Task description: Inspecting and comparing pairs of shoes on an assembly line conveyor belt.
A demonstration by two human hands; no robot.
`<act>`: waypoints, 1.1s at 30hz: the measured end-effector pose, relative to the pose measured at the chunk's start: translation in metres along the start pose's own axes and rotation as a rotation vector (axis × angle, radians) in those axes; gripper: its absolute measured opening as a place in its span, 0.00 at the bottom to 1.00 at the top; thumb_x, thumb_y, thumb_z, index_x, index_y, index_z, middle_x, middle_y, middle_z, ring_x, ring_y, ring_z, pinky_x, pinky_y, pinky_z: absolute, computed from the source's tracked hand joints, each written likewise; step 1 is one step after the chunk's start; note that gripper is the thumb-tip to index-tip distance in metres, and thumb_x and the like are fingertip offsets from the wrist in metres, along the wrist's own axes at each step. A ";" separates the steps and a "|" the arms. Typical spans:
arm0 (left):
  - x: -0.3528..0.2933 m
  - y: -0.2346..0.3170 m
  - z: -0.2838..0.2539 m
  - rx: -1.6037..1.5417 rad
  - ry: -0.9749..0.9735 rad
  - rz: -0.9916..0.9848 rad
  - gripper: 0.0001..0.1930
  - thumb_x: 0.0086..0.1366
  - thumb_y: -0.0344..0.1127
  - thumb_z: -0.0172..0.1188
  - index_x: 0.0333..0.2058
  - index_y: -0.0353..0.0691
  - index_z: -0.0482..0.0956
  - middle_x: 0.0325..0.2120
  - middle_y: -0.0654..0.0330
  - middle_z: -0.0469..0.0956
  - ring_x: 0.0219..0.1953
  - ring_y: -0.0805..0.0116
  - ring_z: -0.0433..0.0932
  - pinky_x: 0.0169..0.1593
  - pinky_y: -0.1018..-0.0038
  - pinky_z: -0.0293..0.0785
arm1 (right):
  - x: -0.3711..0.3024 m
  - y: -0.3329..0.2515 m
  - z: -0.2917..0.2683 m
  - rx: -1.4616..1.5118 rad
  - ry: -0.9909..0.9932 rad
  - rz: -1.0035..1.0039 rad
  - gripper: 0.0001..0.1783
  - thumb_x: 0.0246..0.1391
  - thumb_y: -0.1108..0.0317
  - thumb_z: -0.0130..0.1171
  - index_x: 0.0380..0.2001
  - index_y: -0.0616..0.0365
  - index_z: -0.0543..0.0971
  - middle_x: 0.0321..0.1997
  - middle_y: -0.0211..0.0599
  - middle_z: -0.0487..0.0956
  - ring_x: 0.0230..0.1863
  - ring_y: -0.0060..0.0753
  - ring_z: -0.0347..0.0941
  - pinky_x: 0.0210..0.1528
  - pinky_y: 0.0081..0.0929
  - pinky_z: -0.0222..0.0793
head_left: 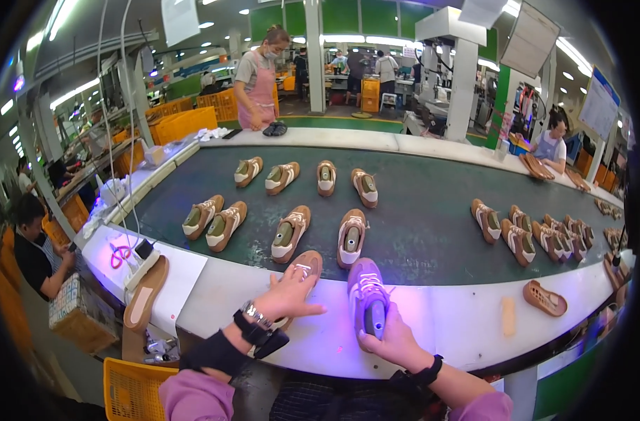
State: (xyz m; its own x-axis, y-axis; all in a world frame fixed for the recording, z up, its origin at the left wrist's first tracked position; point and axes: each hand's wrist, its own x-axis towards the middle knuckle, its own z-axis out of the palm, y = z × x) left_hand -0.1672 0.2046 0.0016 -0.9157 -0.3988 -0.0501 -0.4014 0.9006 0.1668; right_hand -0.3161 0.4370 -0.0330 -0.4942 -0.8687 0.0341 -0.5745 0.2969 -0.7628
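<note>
My right hand (pixel 396 342) grips a sneaker (pixel 365 277) by its heel end, thumb by the opening. Purple light falls on this sneaker, and a grey-green insert with a small hole sits inside it. Its toe points away from me over the white ledge. To its left, my left hand (pixel 289 297) lies over another brown sneaker (pixel 308 262), fingers spread and thumb stretched out to the right. That hand covers the middle of the shoe; whether it presses on it I cannot tell. Just beyond stand two tan sneakers with white laces, one upright (pixel 351 238) and one slightly angled (pixel 291 234).
More sneakers stand in pairs on the dark green belt (pixel 418 210), several grouped at the right. On the white ledge (pixel 467 316) lie a brown sole (pixel 544 298), a pale strip (pixel 508 316), red scissors (pixel 119 256) and a power strip (pixel 142 270). A yellow crate (pixel 132 389) stands lower left. Co-workers are around.
</note>
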 end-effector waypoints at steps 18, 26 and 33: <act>-0.050 0.076 -0.139 -0.753 0.666 0.424 0.22 0.53 0.38 0.62 0.46 0.33 0.76 0.49 0.48 0.74 0.53 0.58 0.71 0.58 0.67 0.63 | -0.017 -0.132 -0.085 1.328 -1.102 -0.885 0.36 0.53 0.42 0.55 0.59 0.51 0.69 0.67 0.41 0.61 0.68 0.40 0.52 0.69 0.40 0.38; 0.097 0.128 -0.079 -0.382 0.349 0.623 0.20 0.53 0.38 0.65 0.44 0.36 0.76 0.41 0.53 0.76 0.46 0.56 0.73 0.53 0.66 0.67 | -0.057 -0.135 -0.066 1.919 -1.252 -1.047 0.57 0.41 0.21 0.49 0.52 0.70 0.67 0.61 0.62 0.57 0.62 0.55 0.53 0.64 0.51 0.45; 0.134 0.114 0.031 -0.173 -0.338 0.670 0.29 0.58 0.49 0.60 0.54 0.37 0.69 0.55 0.43 0.64 0.56 0.47 0.64 0.58 0.60 0.64 | -0.085 -0.201 -0.107 2.886 -0.020 -0.857 0.50 0.42 0.24 0.51 0.43 0.68 0.69 0.57 0.63 0.61 0.57 0.53 0.60 0.60 0.50 0.51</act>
State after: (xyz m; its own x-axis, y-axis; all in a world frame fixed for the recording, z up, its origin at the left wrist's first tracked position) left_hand -0.3360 0.2596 -0.0169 -0.9299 0.3219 -0.1779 0.2248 0.8803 0.4178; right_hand -0.2284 0.4936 0.1865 -0.7399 -0.5280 0.4169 0.6415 -0.3670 0.6737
